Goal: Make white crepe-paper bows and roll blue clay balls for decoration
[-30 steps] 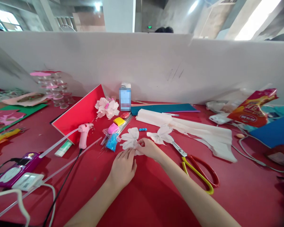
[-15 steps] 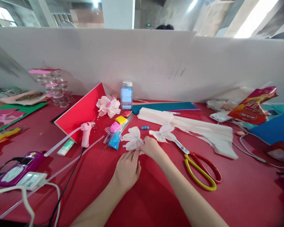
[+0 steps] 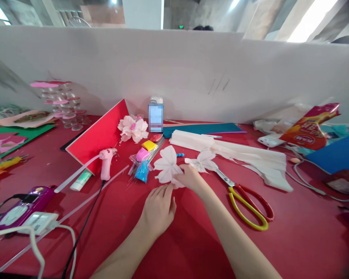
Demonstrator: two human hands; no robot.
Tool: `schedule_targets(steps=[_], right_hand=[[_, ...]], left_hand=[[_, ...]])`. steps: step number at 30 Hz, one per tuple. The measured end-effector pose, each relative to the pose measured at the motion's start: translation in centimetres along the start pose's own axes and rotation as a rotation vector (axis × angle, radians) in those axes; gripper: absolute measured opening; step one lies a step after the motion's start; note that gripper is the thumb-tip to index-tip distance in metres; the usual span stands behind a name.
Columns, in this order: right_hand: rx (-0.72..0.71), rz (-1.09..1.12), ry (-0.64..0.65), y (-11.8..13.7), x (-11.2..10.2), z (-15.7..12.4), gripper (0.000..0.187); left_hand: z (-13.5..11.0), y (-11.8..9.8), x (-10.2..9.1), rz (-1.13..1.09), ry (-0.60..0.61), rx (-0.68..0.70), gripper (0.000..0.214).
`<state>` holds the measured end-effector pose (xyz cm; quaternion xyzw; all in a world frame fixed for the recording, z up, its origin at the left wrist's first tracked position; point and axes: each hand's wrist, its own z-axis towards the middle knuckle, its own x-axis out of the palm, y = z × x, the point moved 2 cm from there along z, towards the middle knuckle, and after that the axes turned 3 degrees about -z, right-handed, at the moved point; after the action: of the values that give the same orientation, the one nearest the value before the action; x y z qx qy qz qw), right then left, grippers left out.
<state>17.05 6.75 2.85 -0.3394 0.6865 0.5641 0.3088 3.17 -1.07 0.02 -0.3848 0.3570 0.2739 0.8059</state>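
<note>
My right hand [image 3: 191, 179] pinches the base of a white crepe paper flower [image 3: 168, 164] and holds it tilted up off the red table [image 3: 192, 248]. My left hand [image 3: 159, 208] lies just below it with fingers stretched toward the petals' lower edge. A second white paper flower [image 3: 202, 162] lies to the right of my right hand. Yellow-and-red scissors [image 3: 247, 201] lie further right, their blades pointing at that second flower.
A pink glue gun [image 3: 106, 162] with a glue stick, a red board [image 3: 99, 135], a pink finished flower [image 3: 132, 130], clay packets [image 3: 142, 162], folded white crepe paper [image 3: 250, 159], a snack bag [image 3: 310, 128] and cables [image 3: 31, 236] surround the hands. A white partition [image 3: 192, 73] closes the back.
My right hand has lifted the white flower so its petals stand up more. My left hand slid slightly back from it. The view shifted a little downward.
</note>
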Motion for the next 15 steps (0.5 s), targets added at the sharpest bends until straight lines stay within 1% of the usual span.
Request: schedule_targets(steps=[1,3,4,5,6,7,8,9,10,12,15], right_hand=[[-0.032,0.037,-0.015,-0.2,-0.4,-0.3,0.010],[-0.095,0.111,-0.037,-0.6,-1.3,-1.0,0.014],[-0.120,0.141,-0.039,-0.8,-1.8,-1.4,0.016],[-0.137,0.186,-0.027,-1.0,-2.2,-1.8,0.019],[-0.147,0.243,-0.004,-1.2,-2.5,-2.2,0.022],[-0.153,0.312,0.032,-1.5,-2.8,-2.5,0.025],[-0.152,0.406,0.077,-1.8,-2.9,-2.8,0.026],[-0.145,0.500,0.119,-2.2,-3.0,-3.0,0.026],[-0.132,0.594,0.158,-2.7,-3.0,-3.1,0.027],[-0.095,0.744,0.217,-3.7,-2.7,-3.2,0.030],[-0.056,0.883,0.269,-4.9,-2.3,-3.3,0.033]], left_hand=[[0.3,0.2,-0.6,-0.050,-0.053,-0.016,0.033],[1.1,0.9,-1.9,-0.178,-0.218,-0.101,0.032],[1.7,1.5,-2.5,-0.253,-0.296,-0.180,0.034],[2.4,2.1,-3.1,-0.341,-0.355,-0.277,0.042],[3.1,2.8,-3.4,-0.464,-0.365,-0.383,0.051],[3.8,3.4,-3.6,-0.610,-0.339,-0.469,0.057],[4.4,3.9,-3.6,-0.751,-0.275,-0.539,0.057],[5.0,4.2,-3.5,-0.871,-0.188,-0.586,0.057],[5.4,4.5,-3.4,-0.965,-0.127,-0.621,0.056],[5.7,4.8,-3.0,-1.077,-0.054,-0.679,0.055],[5.4,4.7,-2.4,-1.135,-0.036,-0.764,0.052]])
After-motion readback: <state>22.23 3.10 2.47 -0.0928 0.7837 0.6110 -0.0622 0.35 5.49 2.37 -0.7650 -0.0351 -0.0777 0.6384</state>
